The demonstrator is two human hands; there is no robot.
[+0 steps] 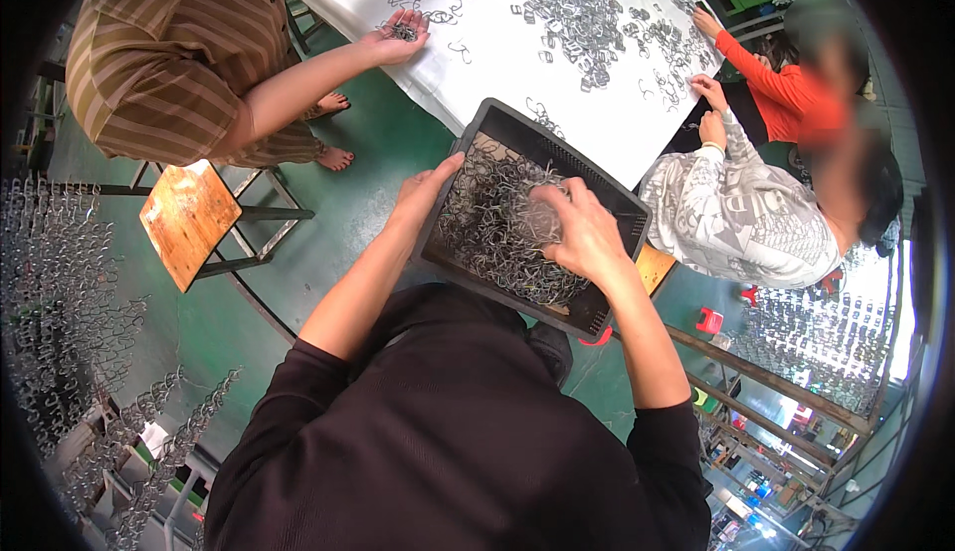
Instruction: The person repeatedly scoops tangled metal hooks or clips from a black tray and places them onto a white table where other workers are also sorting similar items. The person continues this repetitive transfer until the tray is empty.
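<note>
A black plastic crate point(597, 175) sits tilted in front of me, one corner close to the white table's edge. Inside lies a tangled heap of small metal hooks point(487, 238). My left hand point(430, 190) grips the crate's left rim, its fingers partly hidden by the wall. Over the heap, my right hand point(587, 233) is curled around a clear, rounded, cup-like thing point(538, 223), thumb on the near side and fingers on the far side. Its lower part is hidden among the hooks, and I cannot tell what it holds.
Ahead stands a white-covered table point(477, 84) strewn with metal pieces. A person in stripes point(179, 64) at the left holds hooks in an open palm. Two people sit along the right side. A wooden stool point(189, 218) stands left; hanging hook strands point(60, 292) line the far left.
</note>
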